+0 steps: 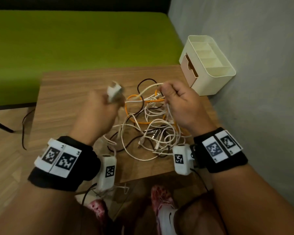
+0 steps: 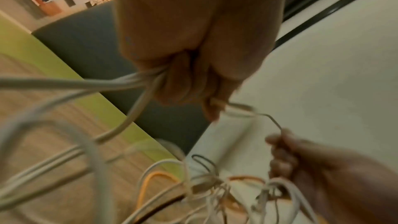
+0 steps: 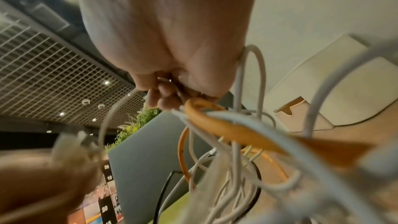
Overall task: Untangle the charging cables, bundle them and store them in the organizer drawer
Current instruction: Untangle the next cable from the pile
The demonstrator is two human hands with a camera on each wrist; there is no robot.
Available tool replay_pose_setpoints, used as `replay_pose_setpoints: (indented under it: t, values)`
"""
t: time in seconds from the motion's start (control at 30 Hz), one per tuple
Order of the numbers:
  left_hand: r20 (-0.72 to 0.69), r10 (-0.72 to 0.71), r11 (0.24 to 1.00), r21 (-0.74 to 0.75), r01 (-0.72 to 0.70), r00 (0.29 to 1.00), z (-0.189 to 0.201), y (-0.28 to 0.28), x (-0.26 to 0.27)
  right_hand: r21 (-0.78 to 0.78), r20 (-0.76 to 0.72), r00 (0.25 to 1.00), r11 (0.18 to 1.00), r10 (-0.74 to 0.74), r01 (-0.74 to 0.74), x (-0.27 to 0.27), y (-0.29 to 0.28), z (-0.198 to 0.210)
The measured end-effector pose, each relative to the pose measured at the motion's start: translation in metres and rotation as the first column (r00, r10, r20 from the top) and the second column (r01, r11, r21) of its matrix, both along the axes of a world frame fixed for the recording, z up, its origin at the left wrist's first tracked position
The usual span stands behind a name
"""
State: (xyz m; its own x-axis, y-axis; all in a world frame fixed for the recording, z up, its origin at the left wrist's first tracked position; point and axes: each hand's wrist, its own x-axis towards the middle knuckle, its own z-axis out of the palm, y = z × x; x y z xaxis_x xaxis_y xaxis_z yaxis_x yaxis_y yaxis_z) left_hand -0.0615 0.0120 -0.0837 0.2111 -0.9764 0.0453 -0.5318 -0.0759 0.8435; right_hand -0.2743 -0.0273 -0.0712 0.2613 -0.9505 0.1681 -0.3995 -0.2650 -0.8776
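Observation:
A tangle of white, orange and dark brown charging cables (image 1: 151,126) lies on the wooden table (image 1: 63,102). My left hand (image 1: 109,100) is raised over the tangle's left side and grips white cable strands (image 2: 129,81); a blurred white end (image 1: 114,90) sticks up from the fist. My right hand (image 1: 168,95) grips a bunch of white strands and an orange cable (image 3: 206,117) at the tangle's far right. One thin white cable (image 2: 273,120) runs between the two hands. The cream organizer (image 1: 215,73) stands at the table's far right corner, with its tan drawer (image 1: 189,65) slightly pulled out.
A green bench (image 1: 75,44) runs behind the table and a grey wall (image 1: 253,65) closes the right side. A dark cable (image 1: 24,126) hangs off the table's left edge. My feet in pink shoes (image 1: 159,200) are below the near edge.

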Motion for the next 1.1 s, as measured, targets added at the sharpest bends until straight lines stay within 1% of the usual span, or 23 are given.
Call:
replay_pose_setpoints:
  t: [0.03,0.07,0.1,0.13,0.2,0.23,0.27,0.3,0.4,0.43,0.5,0.57,0.63,0.7,0.77,0.8,0.83,0.87,0.9,0.93,0.97,1.03,1.1]
  values:
    - [0.093,-0.069,0.996,0.065,0.064,0.993,-0.004,0.0,-0.005,-0.048,0.05,0.998,0.998,-0.024,0.026,-0.002,-0.001,0.001]
    - [0.147,-0.102,0.993,0.069,0.093,0.984,-0.006,0.001,-0.012,-0.08,0.081,0.996,0.996,-0.028,0.034,-0.003,-0.001,0.001]
    - [0.178,-0.095,0.995,0.053,0.087,0.979,-0.006,0.003,-0.018,-0.092,0.093,0.995,0.995,-0.02,0.029,-0.003,-0.002,0.001]
    - [0.168,-0.069,0.998,0.02,0.066,0.983,-0.005,0.003,-0.022,-0.094,0.084,0.996,0.996,-0.006,0.014,-0.003,-0.002,0.001]
    - [0.071,0.004,0.991,-0.133,0.005,0.997,-0.003,0.004,-0.023,-0.091,0.012,1.0,0.996,0.028,-0.027,-0.003,-0.002,-0.002]
    - [0.022,0.022,0.979,-0.205,-0.017,1.0,-0.001,0.004,-0.024,-0.089,-0.035,0.998,0.995,0.046,-0.049,-0.002,-0.002,-0.004]
    - [-0.001,0.007,0.971,-0.241,-0.007,1.0,0.0,0.005,-0.025,-0.087,-0.07,0.995,0.994,0.065,-0.071,-0.001,-0.002,-0.006]
    - [-0.006,-0.035,0.97,-0.24,0.033,0.999,0.001,0.006,-0.028,-0.087,-0.087,0.993,0.992,0.084,-0.091,0.001,-0.001,-0.008]
    - [0.005,-0.202,0.968,-0.148,0.201,0.979,0.001,0.008,-0.041,-0.135,-0.095,0.987,0.981,0.127,-0.14,0.008,0.001,-0.007]
    - [0.014,-0.221,0.963,-0.153,0.22,0.975,0.001,0.008,-0.043,-0.148,-0.096,0.986,0.978,0.135,-0.149,0.009,0.001,-0.006]
    - [-0.012,-0.201,0.951,-0.24,0.193,0.979,0.003,0.006,-0.041,-0.136,-0.112,0.982,0.976,0.153,-0.167,0.008,0.003,-0.004]
    - [-0.128,-0.147,0.938,-0.333,0.097,0.981,0.006,0.006,-0.034,-0.077,-0.17,0.968,0.977,0.183,-0.199,0.006,0.004,-0.003]
    - [-0.298,-0.103,0.927,-0.374,-0.017,0.949,0.007,0.006,-0.029,-0.021,-0.263,0.944,0.977,0.201,-0.214,0.007,0.003,-0.005]
    - [-0.446,-0.095,0.921,-0.379,-0.092,0.89,0.01,0.006,-0.027,0.002,-0.405,0.896,0.98,0.182,-0.198,0.007,0.0,-0.01]
    - [-0.594,-0.122,0.918,-0.372,-0.137,0.796,0.015,0.005,-0.025,0.023,-0.552,0.82,0.986,0.15,-0.165,0.006,-0.004,-0.012]
    - [-0.645,-0.132,0.92,-0.363,-0.15,0.753,0.017,0.004,-0.023,0.027,-0.592,0.795,0.989,0.134,-0.146,0.004,-0.006,-0.013]
    - [-0.672,-0.131,0.927,-0.344,-0.151,0.729,0.017,0.003,-0.019,0.027,-0.601,0.791,0.992,0.118,-0.127,0.001,-0.008,-0.015]
    - [-0.672,-0.115,0.939,-0.314,-0.14,0.731,0.015,0.001,-0.014,0.022,-0.576,0.811,0.994,0.103,-0.111,-0.001,-0.008,-0.016]
    - [-0.644,-0.085,0.956,-0.267,-0.12,0.761,0.01,-0.001,-0.01,0.007,-0.512,0.855,0.995,0.085,-0.095,-0.004,-0.008,-0.017]
    - [-0.584,-0.052,0.975,-0.205,-0.085,0.81,0.005,-0.002,-0.006,-0.012,-0.417,0.906,0.997,0.067,-0.08,-0.005,-0.008,-0.017]
    - [-0.494,-0.024,0.991,-0.129,-0.046,0.869,0.001,-0.003,-0.003,-0.033,-0.316,0.948,0.998,0.043,-0.057,-0.005,-0.007,-0.015]
    - [-0.281,-0.034,0.998,0.037,0.047,0.959,-0.004,-0.004,-0.002,-0.076,-0.149,0.989,0.997,-0.018,0.007,-0.003,-0.005,-0.01]
    - [-0.064,-0.102,0.98,0.167,0.112,0.993,-0.003,-0.002,-0.008,-0.096,0.003,0.999,0.994,-0.044,0.044,0.001,-0.004,-0.007]
